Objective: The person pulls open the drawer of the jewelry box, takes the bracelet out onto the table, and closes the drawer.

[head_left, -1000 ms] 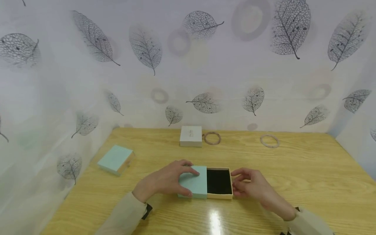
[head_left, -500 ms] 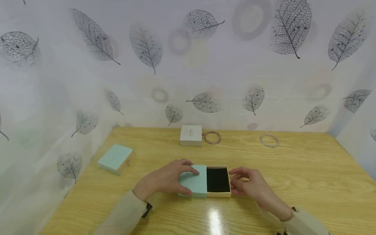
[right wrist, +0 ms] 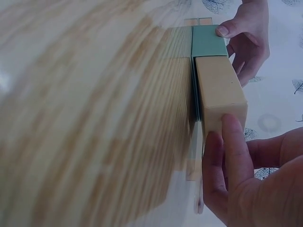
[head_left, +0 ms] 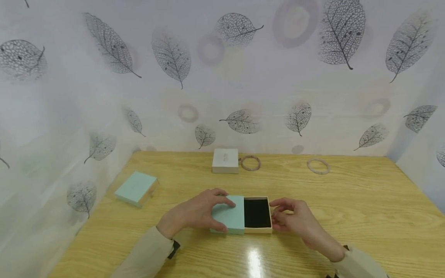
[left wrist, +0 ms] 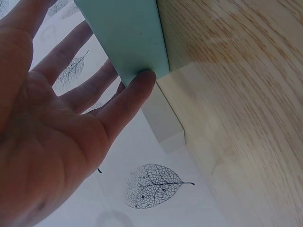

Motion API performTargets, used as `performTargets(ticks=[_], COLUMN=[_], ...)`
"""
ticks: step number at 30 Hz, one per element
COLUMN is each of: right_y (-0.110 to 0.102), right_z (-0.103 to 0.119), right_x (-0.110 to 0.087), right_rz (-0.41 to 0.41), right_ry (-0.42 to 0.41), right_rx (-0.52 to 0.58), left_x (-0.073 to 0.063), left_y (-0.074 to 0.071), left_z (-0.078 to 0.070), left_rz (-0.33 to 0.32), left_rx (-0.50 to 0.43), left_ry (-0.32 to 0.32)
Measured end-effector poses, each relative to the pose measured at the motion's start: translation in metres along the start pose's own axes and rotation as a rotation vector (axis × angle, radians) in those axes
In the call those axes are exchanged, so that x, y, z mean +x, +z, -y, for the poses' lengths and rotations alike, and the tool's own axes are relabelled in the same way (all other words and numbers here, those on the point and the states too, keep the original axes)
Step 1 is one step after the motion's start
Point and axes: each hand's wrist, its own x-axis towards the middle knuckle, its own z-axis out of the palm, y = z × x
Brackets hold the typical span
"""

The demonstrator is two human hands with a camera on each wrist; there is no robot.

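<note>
A mint-green sliding gift box (head_left: 233, 216) lies on the table, its cream drawer (head_left: 258, 230) pulled partly out to the right, showing a black lining (head_left: 256, 213). My left hand (head_left: 194, 211) grips the green sleeve, thumb on the near side and fingers over the top and far side. In the left wrist view a fingertip presses the green wall (left wrist: 128, 38). At the drawer's outer end is my right hand (head_left: 295, 220). Its fingertips touch that end face (right wrist: 222, 113) in the right wrist view, without closing round it.
Another mint-green box (head_left: 136, 188) sits at the table's left. Toward the back stand a white box (head_left: 225, 161), a brownish bangle (head_left: 260, 163) beside it, and a paler bangle (head_left: 328, 168) farther right. A leaf-patterned curtain (head_left: 222, 88) borders the wooden table (head_left: 365, 204).
The drawer has slid slightly left into its sleeve, with my right hand moving along against its end. My left hand holds the sleeve in the same place.
</note>
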Motion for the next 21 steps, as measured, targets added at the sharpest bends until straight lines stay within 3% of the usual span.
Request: performTargets(ticks=[21], right_y=[0.0035], right_z=[0.0018], right_x=[0.0012], right_rz=[0.005], right_ry=[0.0], right_rx=[-0.013], left_x=[0.0003], left_y=[0.0019], left_z=[0.0035], left_rz=[-0.004], left_rx=[-0.005], left_ry=[0.007])
